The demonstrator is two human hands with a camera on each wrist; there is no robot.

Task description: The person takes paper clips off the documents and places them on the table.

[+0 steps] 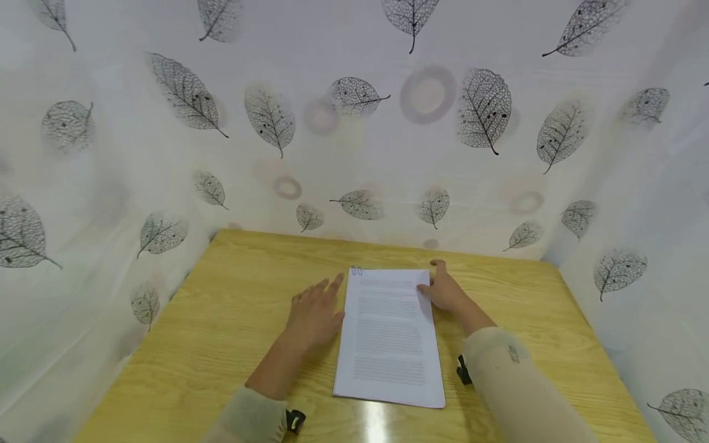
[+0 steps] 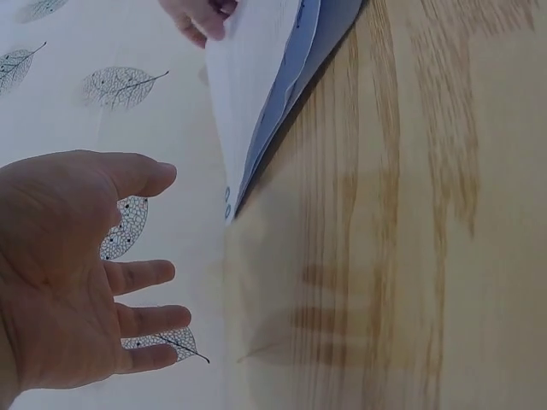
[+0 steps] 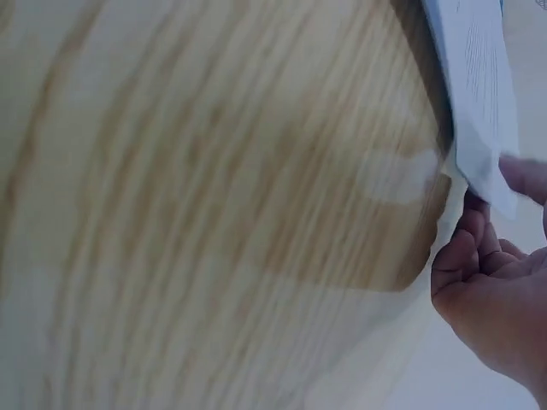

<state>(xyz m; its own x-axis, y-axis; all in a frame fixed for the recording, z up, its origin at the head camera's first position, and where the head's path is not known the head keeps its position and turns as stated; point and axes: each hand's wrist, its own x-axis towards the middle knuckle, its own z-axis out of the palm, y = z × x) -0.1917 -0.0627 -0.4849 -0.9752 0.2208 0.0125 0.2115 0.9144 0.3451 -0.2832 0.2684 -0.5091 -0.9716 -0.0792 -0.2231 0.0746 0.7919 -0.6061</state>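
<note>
A stack of printed paper [image 1: 388, 332] lies on the wooden table, with two paper clips [image 1: 357, 271] at its far left corner. My left hand [image 1: 314, 317] is beside the stack's left edge, its fingers spread and holding nothing. In the left wrist view the left hand [image 2: 64, 265] shows its palm, apart from the paper [image 2: 248, 77]. My right hand [image 1: 445, 292] grips the stack's right edge near the far corner. In the right wrist view the right hand [image 3: 496, 282] has its thumb above the paper [image 3: 479, 111] and curled fingers under the edge. How many sheets it holds is hidden.
The light wooden table [image 1: 244, 264] extends on both sides of the stack. A white curtain with leaf prints [image 1: 354, 160] hangs behind and along both sides. A dark strap piece [image 1: 296, 421] shows at the left wrist and another [image 1: 464, 370] at the right.
</note>
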